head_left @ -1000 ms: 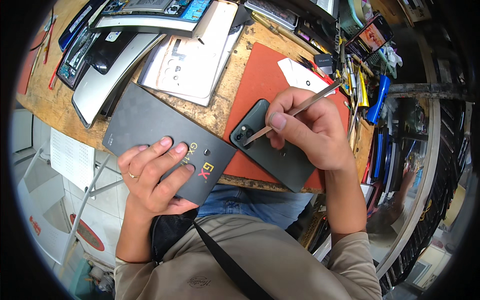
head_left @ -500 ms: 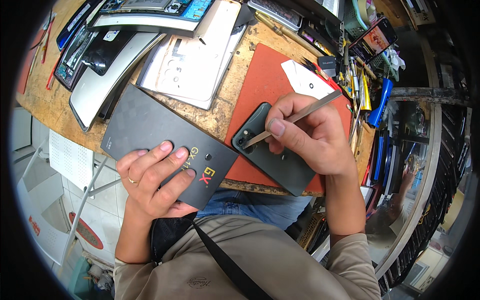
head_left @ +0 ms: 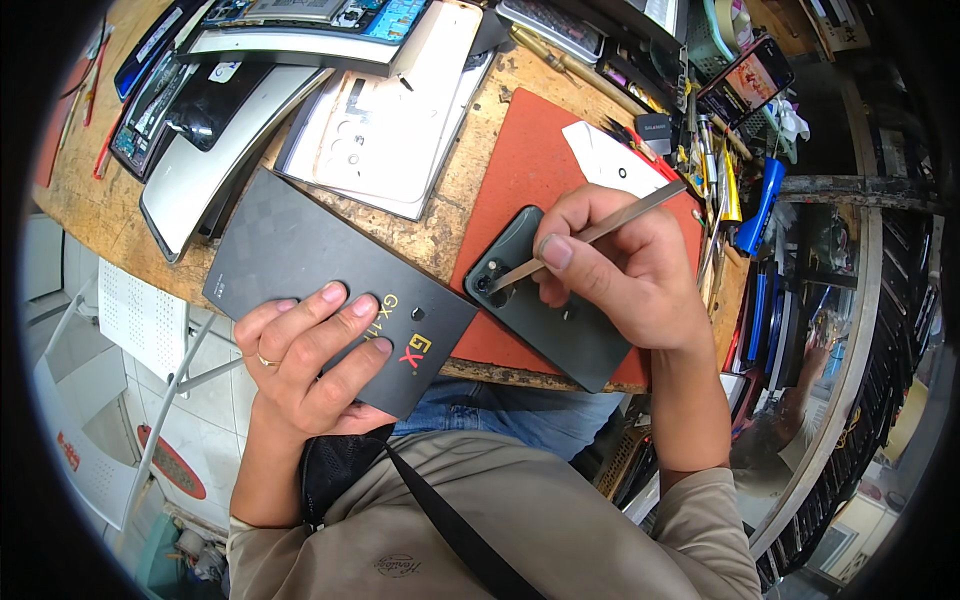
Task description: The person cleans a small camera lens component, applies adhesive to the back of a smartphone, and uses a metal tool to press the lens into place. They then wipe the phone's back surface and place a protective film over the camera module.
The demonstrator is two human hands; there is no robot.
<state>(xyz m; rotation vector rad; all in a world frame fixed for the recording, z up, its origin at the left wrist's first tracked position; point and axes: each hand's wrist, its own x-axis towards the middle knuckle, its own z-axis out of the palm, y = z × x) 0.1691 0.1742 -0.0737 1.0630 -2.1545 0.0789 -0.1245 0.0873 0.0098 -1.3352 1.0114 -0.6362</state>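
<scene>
Over the red mat (head_left: 520, 150), you pinch a metal tool (head_left: 628, 213) in your right hand (head_left: 620, 265), its tip at the camera lenses (head_left: 487, 283) of the dark green phone (head_left: 560, 325) lying back-up on the mat; your left hand (head_left: 315, 355) grips a black box (head_left: 290, 240) at the mat's left edge. Light, steady pressure should avoid scratches.

Worn wooden workbench (head_left: 105, 215) above pale tiled floor (head_left: 212, 435), metal-framed glass case (head_left: 848, 385) at right
</scene>
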